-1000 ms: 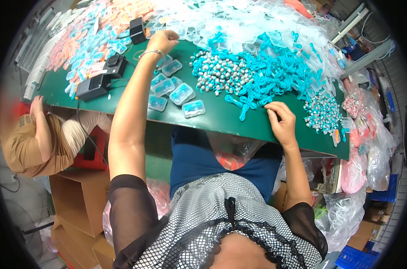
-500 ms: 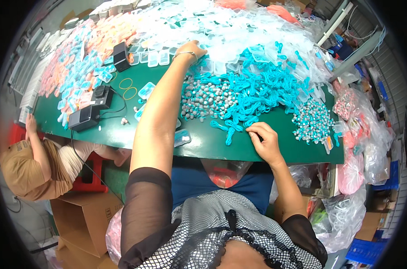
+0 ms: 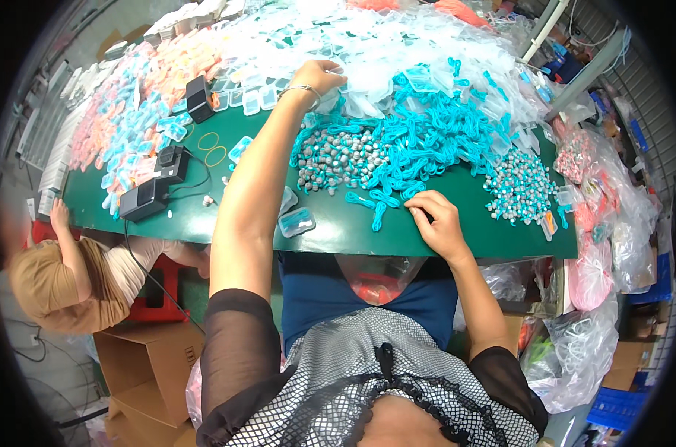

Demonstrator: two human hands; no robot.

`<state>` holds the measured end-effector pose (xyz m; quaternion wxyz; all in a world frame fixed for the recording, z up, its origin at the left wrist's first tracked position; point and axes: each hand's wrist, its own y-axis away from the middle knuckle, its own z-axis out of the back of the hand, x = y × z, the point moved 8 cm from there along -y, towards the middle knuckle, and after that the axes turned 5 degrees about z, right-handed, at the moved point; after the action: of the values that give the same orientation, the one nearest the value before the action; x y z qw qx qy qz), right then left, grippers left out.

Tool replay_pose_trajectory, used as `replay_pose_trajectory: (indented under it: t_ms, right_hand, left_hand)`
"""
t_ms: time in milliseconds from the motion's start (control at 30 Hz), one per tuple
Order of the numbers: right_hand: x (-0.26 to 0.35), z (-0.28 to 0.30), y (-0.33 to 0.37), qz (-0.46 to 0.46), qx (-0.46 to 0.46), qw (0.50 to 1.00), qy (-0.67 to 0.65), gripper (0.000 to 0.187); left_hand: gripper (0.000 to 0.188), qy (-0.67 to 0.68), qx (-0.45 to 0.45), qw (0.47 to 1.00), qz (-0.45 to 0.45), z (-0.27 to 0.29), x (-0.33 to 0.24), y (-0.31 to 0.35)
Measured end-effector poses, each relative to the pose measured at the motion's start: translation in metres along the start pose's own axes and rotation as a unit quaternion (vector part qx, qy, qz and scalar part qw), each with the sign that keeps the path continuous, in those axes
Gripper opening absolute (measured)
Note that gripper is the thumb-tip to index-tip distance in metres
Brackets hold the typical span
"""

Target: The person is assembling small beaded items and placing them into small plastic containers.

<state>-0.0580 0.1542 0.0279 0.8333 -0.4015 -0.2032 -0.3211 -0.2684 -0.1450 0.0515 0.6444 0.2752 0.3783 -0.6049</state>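
My left hand (image 3: 318,77) is stretched out over the far pile of clear plastic cases (image 3: 375,45). Its fingers are pinched together at the pile's near edge; whatever is between them blends into the clear plastic. Close to the table's front edge rests my right hand (image 3: 438,223), fingers curled and thumb drawn in, its fingertips hiding anything they hold. Beside those fingertips lie a few small turquoise cord bundles (image 3: 379,208). Behind them is a heap of turquoise cords (image 3: 435,134), with grey beads (image 3: 338,160) to its left. A filled clear case (image 3: 297,222) sits by my left forearm.
More beads (image 3: 520,186) lie at the right. Black box-shaped devices (image 3: 143,200) with a cable stand at the left, near blue and pink pieces (image 3: 133,134). Another person (image 3: 70,283) sits at the left end of the green table (image 3: 353,242). Plastic bags (image 3: 595,261) crowd the right side.
My left hand has drawn its fingers up a little from the clear cases. My right hand stays by the small cord bundles. The whole view has shifted slightly.
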Motion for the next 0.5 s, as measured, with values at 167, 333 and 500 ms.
replay_pose_trajectory:
  t_ms: [167,333,500]
  right_hand:
    - [0.003,0.002,0.001,0.012,-0.007,1.000,0.009,0.010]
    - [-0.003,0.013,0.001,-0.009,-0.068,0.997,-0.035,0.013]
    - [0.001,0.029,-0.018,-0.013,-0.140,0.988,-0.057,0.035]
  left_hand:
    - [0.052,-0.009,0.009,1.000,0.004,-0.020,-0.026,0.032]
    - [0.050,-0.013,0.008,1.000,-0.018,-0.027,-0.060,0.080]
    - [0.042,0.030,0.000,0.997,-0.074,-0.053,-0.082,0.123]
